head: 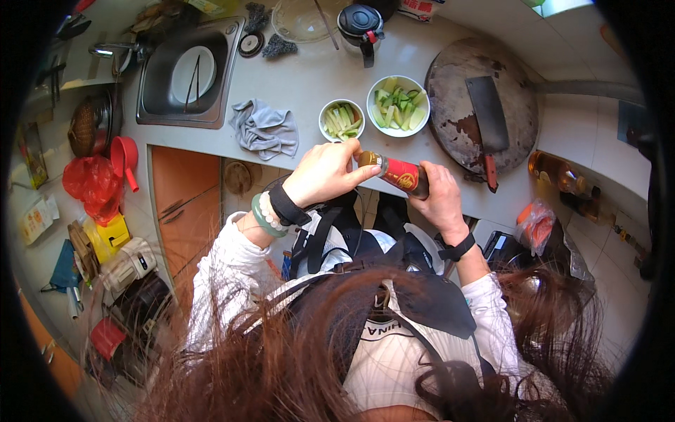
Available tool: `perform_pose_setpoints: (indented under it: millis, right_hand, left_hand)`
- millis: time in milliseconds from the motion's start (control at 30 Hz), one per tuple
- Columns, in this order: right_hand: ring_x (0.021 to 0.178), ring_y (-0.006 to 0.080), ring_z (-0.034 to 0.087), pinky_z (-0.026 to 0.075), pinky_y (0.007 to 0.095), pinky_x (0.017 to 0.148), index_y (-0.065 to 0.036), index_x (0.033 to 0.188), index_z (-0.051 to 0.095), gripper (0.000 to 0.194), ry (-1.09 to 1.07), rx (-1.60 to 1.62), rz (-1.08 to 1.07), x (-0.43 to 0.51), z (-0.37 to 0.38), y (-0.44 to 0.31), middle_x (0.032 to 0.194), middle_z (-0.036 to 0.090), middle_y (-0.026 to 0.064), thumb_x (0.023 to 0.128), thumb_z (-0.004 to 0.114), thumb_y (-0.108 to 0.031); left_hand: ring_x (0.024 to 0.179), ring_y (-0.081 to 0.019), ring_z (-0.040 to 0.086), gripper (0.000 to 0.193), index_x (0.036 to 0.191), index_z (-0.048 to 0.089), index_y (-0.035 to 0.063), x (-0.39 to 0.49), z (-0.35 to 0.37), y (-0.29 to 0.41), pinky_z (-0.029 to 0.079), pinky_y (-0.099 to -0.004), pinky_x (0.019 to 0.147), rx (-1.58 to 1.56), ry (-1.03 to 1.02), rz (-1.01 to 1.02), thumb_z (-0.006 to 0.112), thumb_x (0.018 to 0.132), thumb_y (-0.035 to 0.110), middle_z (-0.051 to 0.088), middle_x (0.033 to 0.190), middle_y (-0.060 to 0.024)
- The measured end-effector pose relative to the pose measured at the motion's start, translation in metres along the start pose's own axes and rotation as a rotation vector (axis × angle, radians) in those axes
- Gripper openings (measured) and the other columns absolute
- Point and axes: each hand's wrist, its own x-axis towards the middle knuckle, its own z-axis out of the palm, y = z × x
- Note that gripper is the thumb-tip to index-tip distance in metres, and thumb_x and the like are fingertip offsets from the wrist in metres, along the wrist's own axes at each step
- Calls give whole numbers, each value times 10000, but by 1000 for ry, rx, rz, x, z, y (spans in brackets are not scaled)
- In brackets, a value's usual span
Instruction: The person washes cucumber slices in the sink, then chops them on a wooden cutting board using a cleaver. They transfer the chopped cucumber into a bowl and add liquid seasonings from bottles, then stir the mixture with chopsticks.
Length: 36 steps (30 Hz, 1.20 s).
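My right hand (436,203) grips the base of a glass jar (403,175) with a red label and dark contents. The jar lies tilted in the air over the counter's front edge. At its other end, the thumb and fingers of my left hand (329,171) close on the gold-coloured lid (370,159). Just beyond my left hand stands a small white bowl (341,121) of cut green vegetable strips. Beside it, a larger white bowl (398,106) holds chunkier green pieces.
A cleaver (488,116) lies on a round wooden chopping board (448,84) at the right. A grey cloth (264,128) lies near the steel sink (228,79), which holds a white plate (185,74) with chopsticks. A lidded jug (360,31) and glass lid (306,21) stand farther back.
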Motion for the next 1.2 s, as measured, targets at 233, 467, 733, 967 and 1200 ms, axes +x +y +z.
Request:
perform_pose_setpoints:
  millis: [233,467,733,967,1200]
  right_hand:
    - [978,356,574,468,441,863,-47,1237,520,737,-33,-61,-34,4,13,-3,1050,583,149,562,817,-60]
    - [975,352,575,467,434,858,-48,1236,522,720,-18,-61,-9,18,17,-12,1033,585,149,576,810,-81]
    - [972,344,584,473,431,847,-44,1219,529,690,-83,-108,-30,24,22,-29,1015,594,142,588,799,-106]
    - [946,358,602,490,444,836,-43,1185,532,602,-82,10,68,24,37,-31,986,611,154,645,786,-123]
    - [936,377,609,497,457,821,-46,1174,532,562,-101,-31,99,28,48,-26,977,619,168,678,776,-150]
  left_hand:
    - [599,-228,588,511,887,583,22,-6,0,-20,449,-350,569,-105,15,-121,712,835,514,580,656,-82]
    - [559,-119,483,448,885,599,15,-9,12,-25,397,-296,523,-121,358,-84,780,814,418,480,614,-3]
    - [659,-112,527,313,1036,636,14,-3,30,-36,478,-291,624,-658,541,-92,784,813,176,540,741,-17]
    - [1001,-292,549,452,1266,591,55,-15,19,-46,436,-388,878,40,633,159,686,827,105,544,1074,-128]
    - [991,-267,581,399,1238,577,12,-28,27,-95,461,-377,898,-247,769,0,635,847,63,579,1064,-136]
